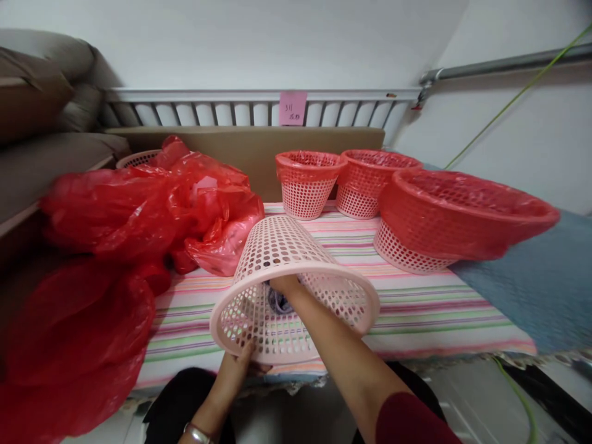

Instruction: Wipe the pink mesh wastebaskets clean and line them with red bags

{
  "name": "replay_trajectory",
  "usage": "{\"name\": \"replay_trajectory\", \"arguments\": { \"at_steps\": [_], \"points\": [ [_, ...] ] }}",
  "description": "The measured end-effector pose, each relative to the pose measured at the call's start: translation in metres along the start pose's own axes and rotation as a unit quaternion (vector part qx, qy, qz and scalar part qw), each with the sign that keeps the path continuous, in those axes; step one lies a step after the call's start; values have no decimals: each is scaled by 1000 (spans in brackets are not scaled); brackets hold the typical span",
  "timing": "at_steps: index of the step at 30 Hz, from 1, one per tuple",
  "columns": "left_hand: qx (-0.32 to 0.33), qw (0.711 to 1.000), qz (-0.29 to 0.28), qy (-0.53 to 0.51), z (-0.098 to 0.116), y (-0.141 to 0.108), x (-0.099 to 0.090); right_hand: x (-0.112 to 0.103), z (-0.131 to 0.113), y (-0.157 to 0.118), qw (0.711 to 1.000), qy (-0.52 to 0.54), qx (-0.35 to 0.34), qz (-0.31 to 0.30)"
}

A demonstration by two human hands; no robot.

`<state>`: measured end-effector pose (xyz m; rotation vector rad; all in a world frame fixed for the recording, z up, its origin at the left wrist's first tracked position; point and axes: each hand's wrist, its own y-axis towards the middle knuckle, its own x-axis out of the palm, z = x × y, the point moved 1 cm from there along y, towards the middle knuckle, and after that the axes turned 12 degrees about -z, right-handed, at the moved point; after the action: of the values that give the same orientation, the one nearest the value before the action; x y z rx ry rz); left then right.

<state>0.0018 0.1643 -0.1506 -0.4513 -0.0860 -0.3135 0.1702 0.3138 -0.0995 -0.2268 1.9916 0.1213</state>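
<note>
A pale pink perforated plastic wastebasket (289,242) lies tilted on its side, its mouth facing me. My left hand (244,361) grips the lower left of its rim, thumb on the inside and fingers underneath. Deep inside the basket is my right hand (285,285), closed around a bunched grey-purple cloth (279,302) against the inner wall. Part of the right hand's fingers is hidden by the cloth and the wrist.
Three upright baskets, one small (308,198), one behind (358,202) and one large (411,250), wear red plastic liners at the right. Crumpled red bags (208,203) heap at the left, partly covering another basket (139,158). A striped cloth (416,317) covers the surface.
</note>
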Motion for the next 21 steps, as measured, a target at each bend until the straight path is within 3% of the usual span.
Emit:
{"name": "replay_trajectory", "arguments": {
  "at_steps": [5, 11, 14, 21],
  "points": [
    [15, 1000, 0, -18, -5, 2, 0, 9, -15, -70, 997, -43, -11, -65],
    [30, 999, 7, -34, 4, -5, 5, 22, -34, -151, 994, -56, -46, -76],
    [36, 999, 23, -34, 9, -10, 6, 23, -38, -165, 995, -40, -48, -77],
    [36, 999, 31, -21, 14, -16, 11, 19, -43, -168, 995, -41, -40, -81]
  ]
}}
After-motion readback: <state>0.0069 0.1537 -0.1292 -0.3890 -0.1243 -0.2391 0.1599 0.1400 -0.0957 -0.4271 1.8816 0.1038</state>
